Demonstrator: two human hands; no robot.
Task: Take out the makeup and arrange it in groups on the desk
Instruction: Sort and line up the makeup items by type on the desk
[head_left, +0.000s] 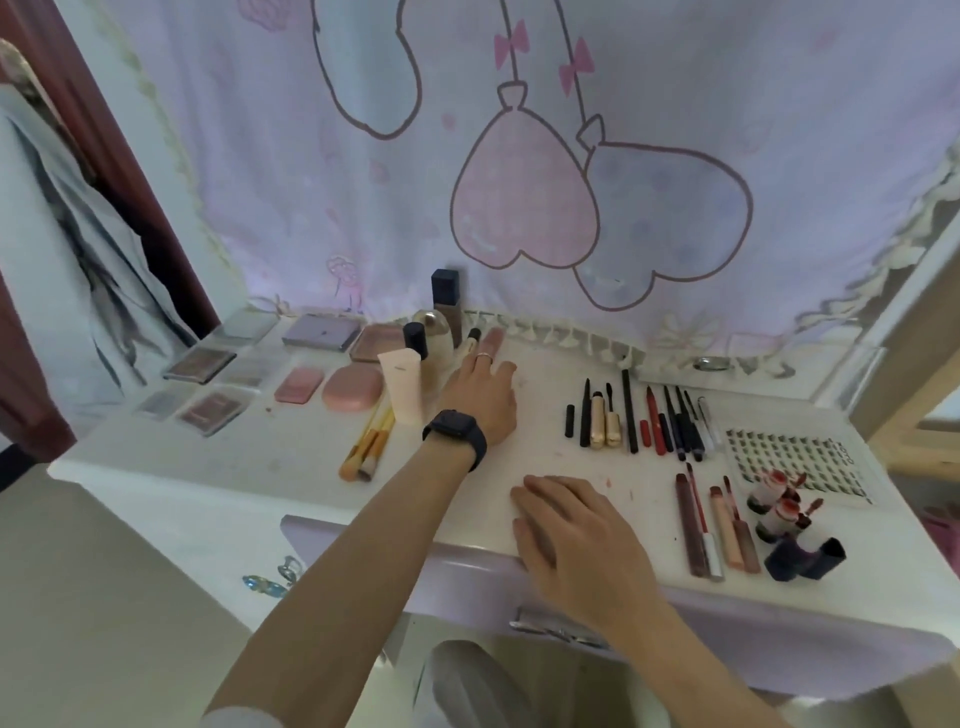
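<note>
Left grip (480, 395): fingers stretched straight toward the back, thumb spread, nothing seen held. The fingertips reach a small black-capped tube (471, 340); contact is unclear.
Right grip (571, 535): palm down on the surface (234, 467) near the front, fingers relaxed and holding nothing.
Beside the left grip: a white squeeze tube (400, 387) stands just left of the wrist. Dark-capped bottles (445, 306) and a round beige bottle (435, 338) stand behind it. Brushes (369, 441) lie slanted near the watch (457, 434).
Farther left: two pink compacts (353, 387), then palettes (200, 364) in rows out to the left corner.
Right of the grips: a row of pencils and mascaras (639, 415). Nearer the front lie lip glosses (711, 525) and dark blue lipsticks (805, 556). A lash sheet (800, 457) lies by the right edge.
Open room: a bare strip runs down the middle between bottles and pencils, and both grips sit in it.
Edges: the heel of the right grip crosses the front edge, above a lilac drawer (467, 566).
Room: a curtain (524, 208) printed with heart balloons hangs behind the surface.
</note>
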